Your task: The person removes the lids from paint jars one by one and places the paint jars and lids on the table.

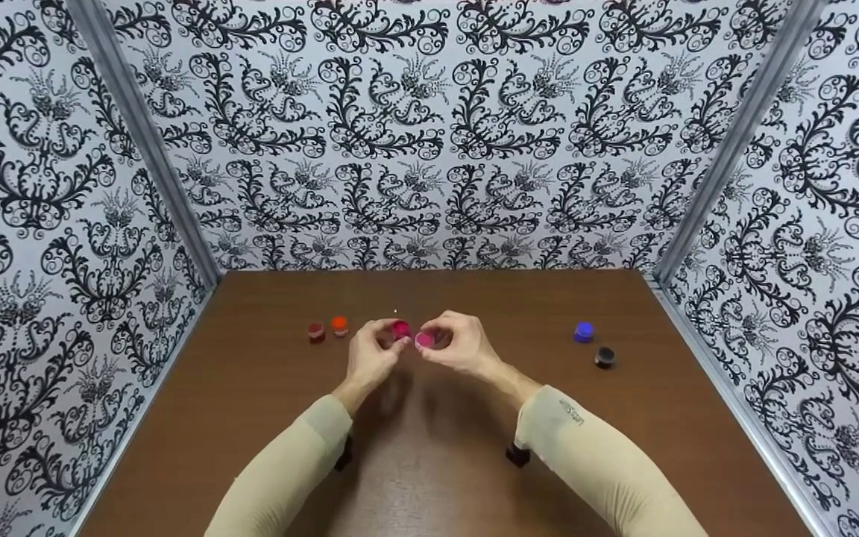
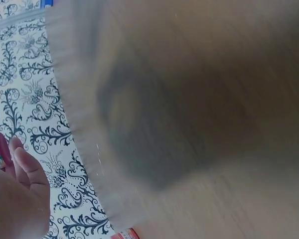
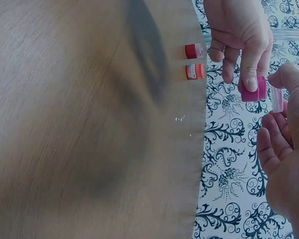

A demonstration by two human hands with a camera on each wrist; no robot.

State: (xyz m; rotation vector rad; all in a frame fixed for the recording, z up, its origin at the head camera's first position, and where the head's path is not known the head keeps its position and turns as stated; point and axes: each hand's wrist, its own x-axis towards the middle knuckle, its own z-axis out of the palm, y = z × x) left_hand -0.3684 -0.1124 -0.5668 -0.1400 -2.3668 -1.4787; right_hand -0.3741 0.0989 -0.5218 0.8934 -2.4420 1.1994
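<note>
My left hand (image 1: 374, 356) pinches a small pink paint jar (image 1: 400, 330) between thumb and fingers over the table. In the right wrist view the jar (image 3: 250, 93) is tilted on its side, facing the other hand. My right hand (image 1: 467, 344) holds a round, clear-walled lid (image 3: 277, 99) by its edge, its face pink in the head view. Lid and jar are close together, with a narrow gap between them. In the left wrist view part of the pink jar (image 2: 0, 153) shows beside the left hand's fingers.
On the wooden table (image 1: 429, 477), a dark red jar (image 1: 315, 333) and an orange jar (image 1: 339, 326) stand left of the hands. A blue-violet jar (image 1: 584, 332) and a black jar (image 1: 605, 358) stand at the right. Patterned walls (image 1: 429, 134) enclose the back and sides.
</note>
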